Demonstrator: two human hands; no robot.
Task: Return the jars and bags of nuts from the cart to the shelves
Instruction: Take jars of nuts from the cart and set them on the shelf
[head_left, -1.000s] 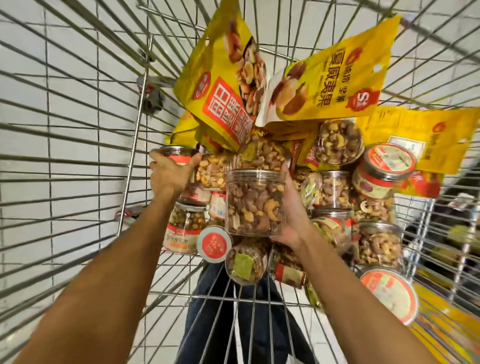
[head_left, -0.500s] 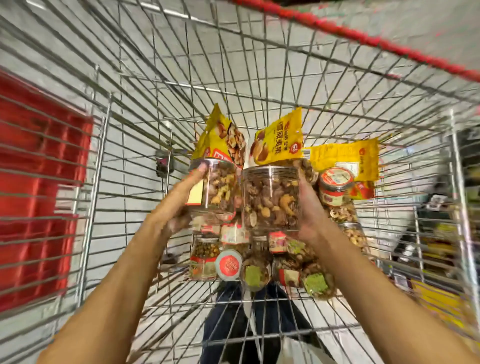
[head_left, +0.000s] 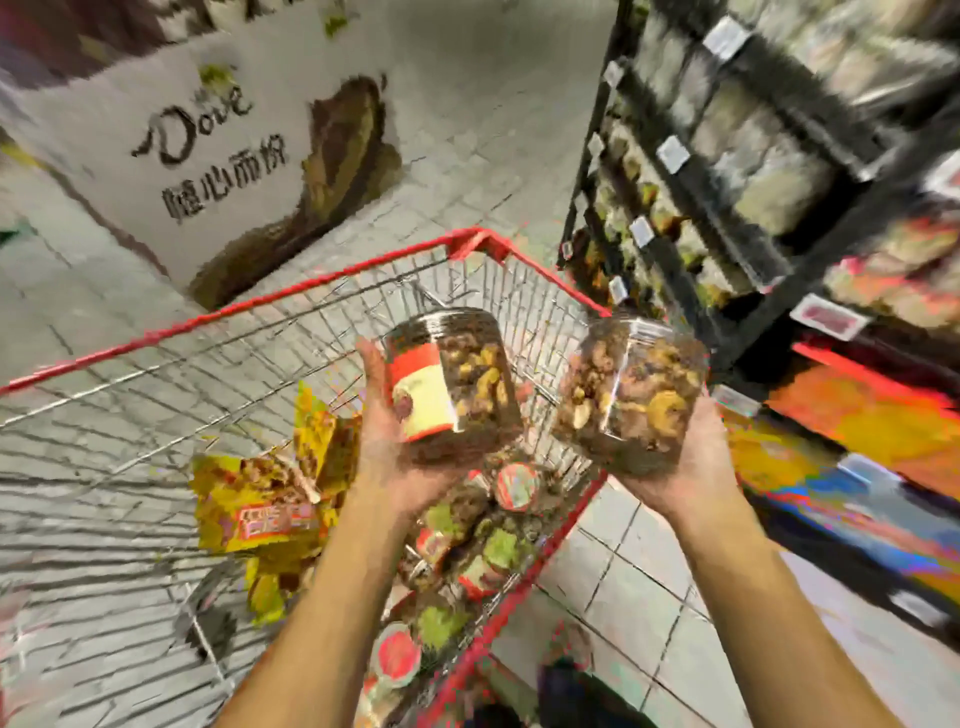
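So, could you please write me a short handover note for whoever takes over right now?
Left hand: cradles and grips the labelled jar above the cart.
Right hand: grips the clear jar just past the cart's right rim, on the side of the shelves.
Done: two jars are out of the cart; neither is shelved yet.
Left: shelve both, then the yellow bags and other jars lying in the cart.

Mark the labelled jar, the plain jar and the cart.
labelled jar (head_left: 423, 400), head view, on its red-and-cream label.
plain jar (head_left: 631, 395), head view, on its clear side wall.
cart (head_left: 475, 240), head view, on its red rim corner.
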